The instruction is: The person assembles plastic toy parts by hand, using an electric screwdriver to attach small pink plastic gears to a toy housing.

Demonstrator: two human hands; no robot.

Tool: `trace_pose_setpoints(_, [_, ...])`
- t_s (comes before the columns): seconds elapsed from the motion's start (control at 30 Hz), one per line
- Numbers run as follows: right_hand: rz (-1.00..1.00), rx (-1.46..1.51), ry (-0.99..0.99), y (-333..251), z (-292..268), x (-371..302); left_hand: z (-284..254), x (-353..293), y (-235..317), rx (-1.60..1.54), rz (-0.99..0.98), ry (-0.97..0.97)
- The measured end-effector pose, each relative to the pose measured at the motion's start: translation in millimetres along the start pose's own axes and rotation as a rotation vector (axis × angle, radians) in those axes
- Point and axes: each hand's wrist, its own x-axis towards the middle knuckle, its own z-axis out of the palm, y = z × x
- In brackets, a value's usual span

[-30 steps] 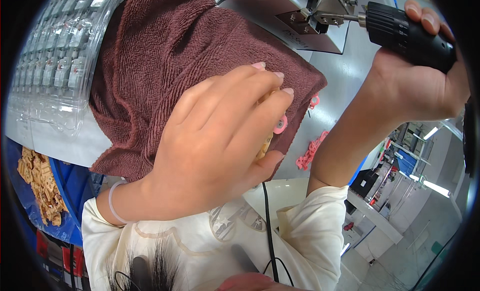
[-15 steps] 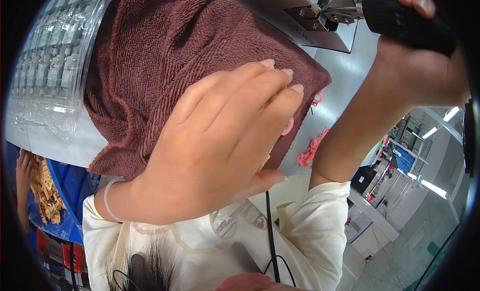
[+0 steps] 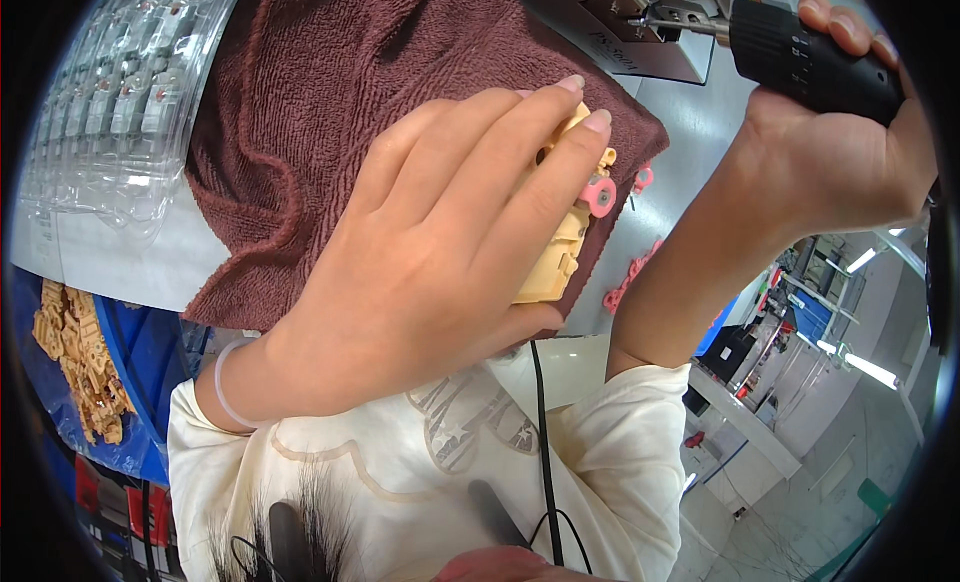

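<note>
My left hand [image 3: 430, 217] is closed over a pale yellow plastic housing [image 3: 550, 277], whose right edge shows past my fingers and thumb. A pink plastic ring piece [image 3: 600, 196] sits on that edge. Beneath them spreads a brown towel [image 3: 310, 132]. In my right hand [image 3: 865, 147], at the upper right, is a black electric screwdriver [image 3: 805, 62]. Its metal bit points left, at the front of a pale boxy screw feeder [image 3: 690, 67]. Whether the bit touches the feeder I cannot tell. My left palm hides most of the housing.
Transparent trays [image 3: 110, 112] with rows of grey parts stand at the upper left. Below them, a blue bin [image 3: 140, 352] holds many yellow plastic pieces [image 3: 80, 357]. More pink parts [image 3: 630, 277] lie right of the towel. A black cable [image 3: 541, 422] hangs before my shirt.
My left hand has shifted slightly up, and more of the yellow housing and pink ring shows. My right hand and the screwdriver are a little lower. Another person's hand has left the blue bin.
</note>
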Motion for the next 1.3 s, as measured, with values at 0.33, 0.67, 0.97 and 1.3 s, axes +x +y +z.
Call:
trace_pose_setpoints(0.33, [0.043, 0.016, -0.025, -41, 54, -50, 10, -5, -8, 0.12, -0.007, 0.113])
trace_pose_setpoints(0.67, [0.144, -0.006, 0.012, -39, 56, -62, 14, -6, -9, 0.123, 0.001, 0.146])
trace_pose_setpoints(0.97, [0.092, -0.224, -0.161, -39, 69, -62, 15, -7, -9, 0.121, -0.002, 0.159])
trace_pose_setpoints(1.3, [0.067, -0.184, -0.184, -38, 81, -68, 17, -8, -6, 0.116, -0.025, 0.205])
